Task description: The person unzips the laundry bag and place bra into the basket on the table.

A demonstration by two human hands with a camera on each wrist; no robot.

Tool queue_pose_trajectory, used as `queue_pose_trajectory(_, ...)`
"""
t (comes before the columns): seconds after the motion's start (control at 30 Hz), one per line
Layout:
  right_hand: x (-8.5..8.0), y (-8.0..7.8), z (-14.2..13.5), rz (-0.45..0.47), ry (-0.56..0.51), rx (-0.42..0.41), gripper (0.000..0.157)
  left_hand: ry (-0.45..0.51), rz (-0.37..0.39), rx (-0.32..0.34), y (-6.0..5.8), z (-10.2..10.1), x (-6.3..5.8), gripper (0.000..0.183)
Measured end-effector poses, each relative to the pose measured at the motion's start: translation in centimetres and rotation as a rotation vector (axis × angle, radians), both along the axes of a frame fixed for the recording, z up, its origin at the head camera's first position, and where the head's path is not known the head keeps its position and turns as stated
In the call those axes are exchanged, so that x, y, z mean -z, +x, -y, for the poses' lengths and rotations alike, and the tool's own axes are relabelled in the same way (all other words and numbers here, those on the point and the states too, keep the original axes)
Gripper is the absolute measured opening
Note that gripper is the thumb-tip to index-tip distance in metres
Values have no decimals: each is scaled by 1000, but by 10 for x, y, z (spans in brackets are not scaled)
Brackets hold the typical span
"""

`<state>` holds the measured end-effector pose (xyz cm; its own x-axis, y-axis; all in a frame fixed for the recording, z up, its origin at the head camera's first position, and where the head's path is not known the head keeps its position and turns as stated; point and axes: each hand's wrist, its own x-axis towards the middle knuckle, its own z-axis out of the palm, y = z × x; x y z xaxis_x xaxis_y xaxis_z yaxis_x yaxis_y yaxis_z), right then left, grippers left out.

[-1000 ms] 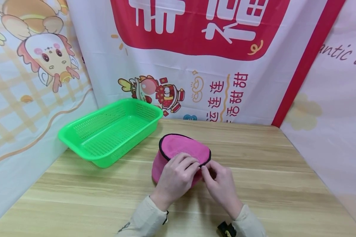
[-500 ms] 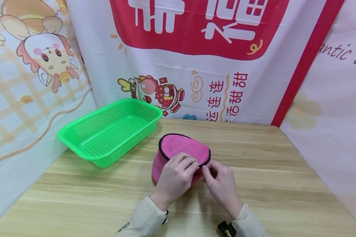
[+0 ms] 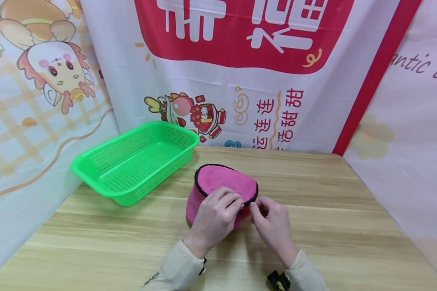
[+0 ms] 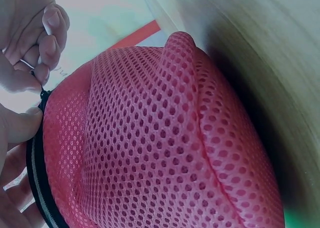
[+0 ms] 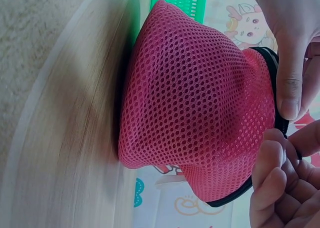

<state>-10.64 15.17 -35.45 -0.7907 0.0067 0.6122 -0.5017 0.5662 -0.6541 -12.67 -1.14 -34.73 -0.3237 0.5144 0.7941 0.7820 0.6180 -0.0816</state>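
Observation:
A pink mesh zip bag (image 3: 223, 178) with a black zipper rim stands upright on the wooden table. My left hand (image 3: 216, 216) pinches that rim at the near side, its thumb (image 5: 289, 95) lying on the zipper edge in the right wrist view. Just to the right, my right hand (image 3: 273, 220) pinches the small zipper pull between thumb and curled fingers (image 4: 50, 45). The dark zipper slider (image 4: 45, 94) shows between the two hands in the left wrist view. What the bag holds inside cannot be seen.
A green perforated plastic basket (image 3: 140, 161) stands at the back left of the table (image 3: 331, 210), with nothing visible in it. Printed cloth hangings (image 3: 240, 81) close off the back and both sides.
My right hand has shifted very slightly to the right along the bag's rim. The left hand and the bag have stayed almost still.

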Motion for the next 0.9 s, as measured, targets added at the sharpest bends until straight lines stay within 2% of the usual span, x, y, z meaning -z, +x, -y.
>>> queue_pose_trajectory(0.37,1,-1,1,8,-14,6,20,1,4,0,-1,1,1,9)
queue_pose_trajectory(0.73,1,-2,0,57,-19,47,19,12,36,0,-1,2,0,11)
queue_pose_trajectory(0.9,1,-2,0,78,-25,37,17,18,45,1,-1,2,0,12)
